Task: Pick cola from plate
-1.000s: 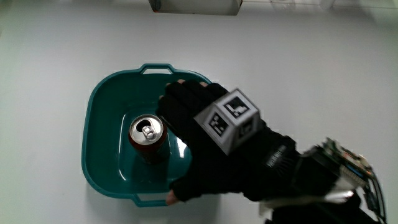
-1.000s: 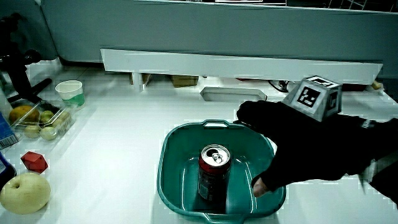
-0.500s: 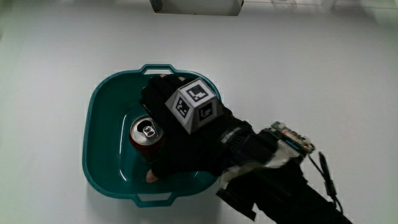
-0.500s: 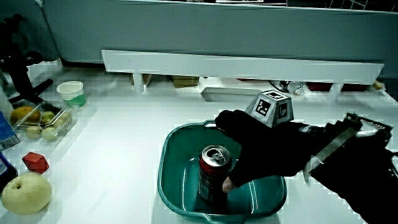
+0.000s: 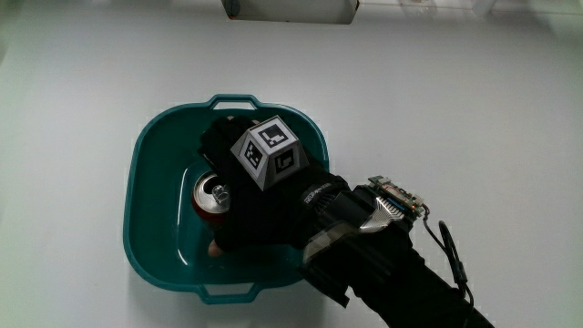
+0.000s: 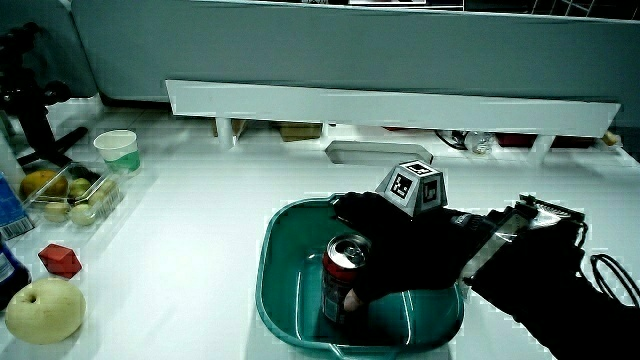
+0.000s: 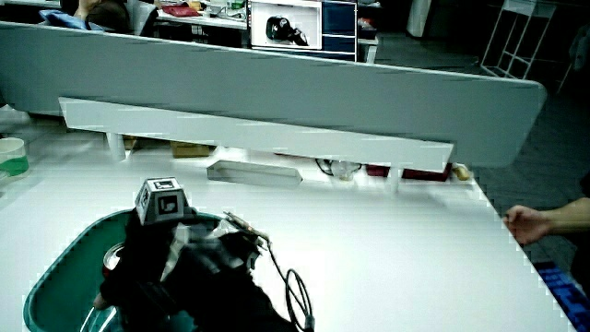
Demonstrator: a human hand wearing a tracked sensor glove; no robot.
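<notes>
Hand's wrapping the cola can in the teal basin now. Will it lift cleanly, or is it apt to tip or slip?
The cola can stands upright in the teal basin, tall and narrow, so a sideways nudge could tip it. Its smooth metal wall may slip, though the hand wraps its side. The basin probably stays put, since the can merely rests in it.

light: bright, even, from above | table point(image 5: 474, 100): glowing white | shadows: faint | hand point(image 5: 260, 205): flat black, edges jagged in both side views
</notes>
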